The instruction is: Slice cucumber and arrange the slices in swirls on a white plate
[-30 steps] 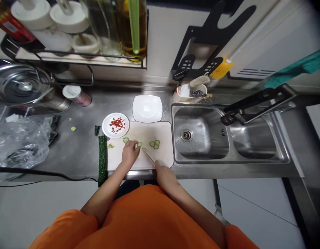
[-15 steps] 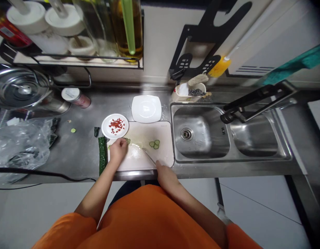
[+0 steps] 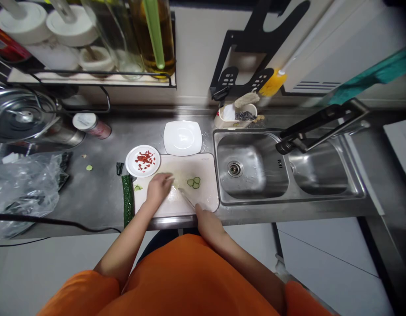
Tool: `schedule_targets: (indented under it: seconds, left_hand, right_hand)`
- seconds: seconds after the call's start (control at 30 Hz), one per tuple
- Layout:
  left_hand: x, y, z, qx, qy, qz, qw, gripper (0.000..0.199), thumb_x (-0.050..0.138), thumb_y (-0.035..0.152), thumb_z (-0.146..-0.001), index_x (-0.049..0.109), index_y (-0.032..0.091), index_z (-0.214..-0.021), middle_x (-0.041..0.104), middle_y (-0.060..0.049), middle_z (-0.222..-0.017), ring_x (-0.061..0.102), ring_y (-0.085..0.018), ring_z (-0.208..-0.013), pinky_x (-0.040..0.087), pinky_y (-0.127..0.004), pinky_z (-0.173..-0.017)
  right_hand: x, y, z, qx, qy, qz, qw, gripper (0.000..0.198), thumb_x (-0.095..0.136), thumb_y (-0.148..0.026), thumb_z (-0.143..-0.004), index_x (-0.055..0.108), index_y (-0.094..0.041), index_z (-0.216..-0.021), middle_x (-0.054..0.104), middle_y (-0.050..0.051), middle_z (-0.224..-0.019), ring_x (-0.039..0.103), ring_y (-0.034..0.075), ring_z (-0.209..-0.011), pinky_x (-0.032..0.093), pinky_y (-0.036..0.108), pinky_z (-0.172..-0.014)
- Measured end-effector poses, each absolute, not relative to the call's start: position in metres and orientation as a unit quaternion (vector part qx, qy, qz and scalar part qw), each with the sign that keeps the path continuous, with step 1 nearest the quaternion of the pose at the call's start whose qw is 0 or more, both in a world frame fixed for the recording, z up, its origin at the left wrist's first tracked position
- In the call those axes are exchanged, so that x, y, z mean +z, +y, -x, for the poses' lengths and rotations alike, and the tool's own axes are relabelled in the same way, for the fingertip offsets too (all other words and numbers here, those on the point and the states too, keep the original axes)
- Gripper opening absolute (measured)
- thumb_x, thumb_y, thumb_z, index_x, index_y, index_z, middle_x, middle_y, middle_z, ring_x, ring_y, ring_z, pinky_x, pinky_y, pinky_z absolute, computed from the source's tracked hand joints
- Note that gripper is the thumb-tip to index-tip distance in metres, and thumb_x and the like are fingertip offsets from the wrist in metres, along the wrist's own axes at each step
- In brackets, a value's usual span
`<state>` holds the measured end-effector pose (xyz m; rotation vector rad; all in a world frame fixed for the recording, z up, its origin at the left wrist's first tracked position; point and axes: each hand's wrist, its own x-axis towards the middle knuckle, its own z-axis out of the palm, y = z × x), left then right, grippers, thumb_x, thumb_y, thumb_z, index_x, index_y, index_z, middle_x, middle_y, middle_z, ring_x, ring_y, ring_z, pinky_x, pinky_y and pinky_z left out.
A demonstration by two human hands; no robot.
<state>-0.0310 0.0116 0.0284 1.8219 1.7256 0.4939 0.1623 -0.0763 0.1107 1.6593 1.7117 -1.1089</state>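
Observation:
My right hand (image 3: 209, 224) is closed round the handle of a knife (image 3: 187, 199), whose blade points up and left over the pale cutting board (image 3: 208, 169). My left hand (image 3: 159, 189) is above the board, left of the blade tip, fingers drawn together; a pale bit shows at the fingertips, too blurred to name. Three cucumber slices (image 3: 193, 182) lie touching on the right of the board. Green scraps (image 3: 138, 188) rest at its left edge. Beside that edge lies a long piece of cucumber (image 3: 127, 199), with a short dark end piece (image 3: 119, 168) above it.
A white plate with red bits (image 3: 132, 161) overlaps the board's upper left corner. Behind the board is a white square plate (image 3: 182, 137). A double sink (image 3: 255, 202) is at the right. Plastic bags (image 3: 28, 184) and a black cable (image 3: 58, 222) lie at the left.
My left hand has moved right, from the board's left side towards the blade, uncovering the green scraps. The knife and my right hand stay nearly in place. The view has shifted slightly.

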Motion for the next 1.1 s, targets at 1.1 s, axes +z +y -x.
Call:
schedule_targets:
  seconds: [1.1]
  left_hand:
    - [0.03,0.048,-0.042,-0.046,0.544,-0.76,0.354,0.017,0.059,0.012,-0.065,0.062,0.019,-0.079,0.057,-0.004,-0.084,0.053,-0.015,-0.074,0.04,-0.025,-0.066]
  right_hand:
    - [0.111,-0.08,-0.162,-0.387,0.641,-0.617,0.241,0.043,0.032,-0.002,-0.085,0.043,-0.014,-0.125,0.066,0.016,-0.1,0.063,0.026,-0.095,0.047,0.03,-0.071]
